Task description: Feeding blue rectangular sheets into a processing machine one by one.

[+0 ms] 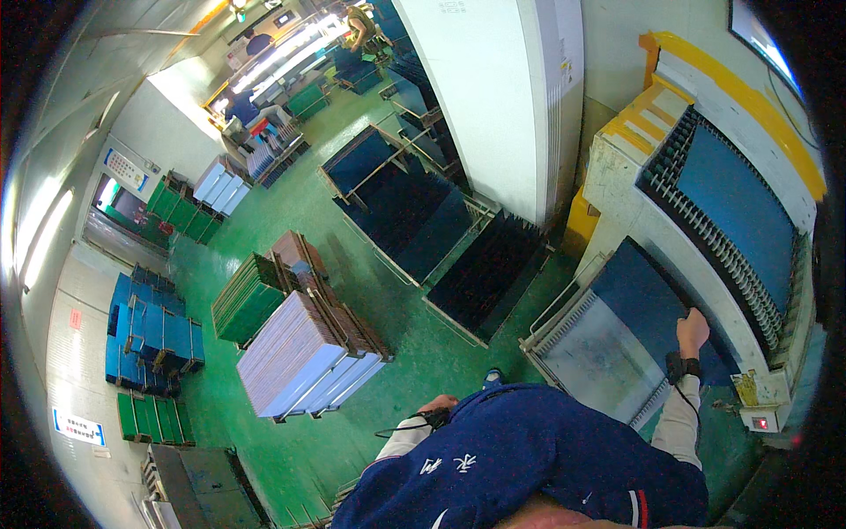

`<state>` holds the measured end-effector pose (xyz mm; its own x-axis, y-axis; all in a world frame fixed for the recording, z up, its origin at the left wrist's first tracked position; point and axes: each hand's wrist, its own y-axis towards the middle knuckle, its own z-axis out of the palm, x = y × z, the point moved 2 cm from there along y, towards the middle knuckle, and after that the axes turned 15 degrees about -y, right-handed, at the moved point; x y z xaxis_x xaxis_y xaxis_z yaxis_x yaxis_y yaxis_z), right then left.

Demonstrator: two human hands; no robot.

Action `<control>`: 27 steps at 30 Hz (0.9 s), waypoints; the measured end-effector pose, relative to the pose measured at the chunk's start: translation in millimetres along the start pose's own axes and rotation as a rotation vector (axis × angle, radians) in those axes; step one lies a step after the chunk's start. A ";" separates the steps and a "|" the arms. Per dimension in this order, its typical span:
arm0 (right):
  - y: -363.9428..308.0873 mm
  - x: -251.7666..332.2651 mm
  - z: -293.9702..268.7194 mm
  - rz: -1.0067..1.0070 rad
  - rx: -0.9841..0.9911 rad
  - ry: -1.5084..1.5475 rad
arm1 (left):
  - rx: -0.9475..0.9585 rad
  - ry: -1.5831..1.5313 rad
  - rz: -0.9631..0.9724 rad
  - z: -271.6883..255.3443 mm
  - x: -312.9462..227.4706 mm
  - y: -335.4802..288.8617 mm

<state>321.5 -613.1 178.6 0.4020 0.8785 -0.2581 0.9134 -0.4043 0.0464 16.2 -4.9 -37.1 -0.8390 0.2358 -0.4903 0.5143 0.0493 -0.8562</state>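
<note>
My right hand (693,331) is closed on the right-hand edge of a thin dark blue panel (636,289). This panel stands over a slotted rack (577,309), next to the machine's side. A pale, translucent surface (608,357) shows in the rack on the near side of the dark panel. My left hand (439,403) is low beside my waist, close to my dark blue top, and apart from the rack. Its fingers are partly hidden, so their state is unclear. On the machine's roller conveyor (705,242) rests another blue panel (740,212).
Racks of dark panels (405,212) stand ahead, beside a tall white cabinet (493,97). To the left are stacked light-blue and pink panels (291,361) and green ones (251,300). Blue racks (159,331) line the left wall. A person (361,31) stands far off by lit benches.
</note>
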 end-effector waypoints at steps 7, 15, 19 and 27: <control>-2.8 2.1 -7.0 -0.013 0.026 0.008 | 0.016 -0.004 0.011 -0.7 3.1 1.6; -1.4 0.4 -0.3 -0.015 -0.007 0.033 | 0.008 0.155 0.038 3.0 -14.8 -18.9; -3.2 1.2 -6.9 -0.014 0.027 0.022 | -0.021 0.142 -0.027 4.3 -21.4 -23.8; -4.2 3.1 -14.1 -0.009 0.063 0.036 | -0.010 0.054 0.036 1.7 9.7 6.5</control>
<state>319.9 -605.0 191.2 0.3973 0.8902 -0.2231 0.9114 -0.4111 -0.0173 11.1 -4.0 -47.8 -0.8093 0.2898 -0.5108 0.5458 0.0497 -0.8365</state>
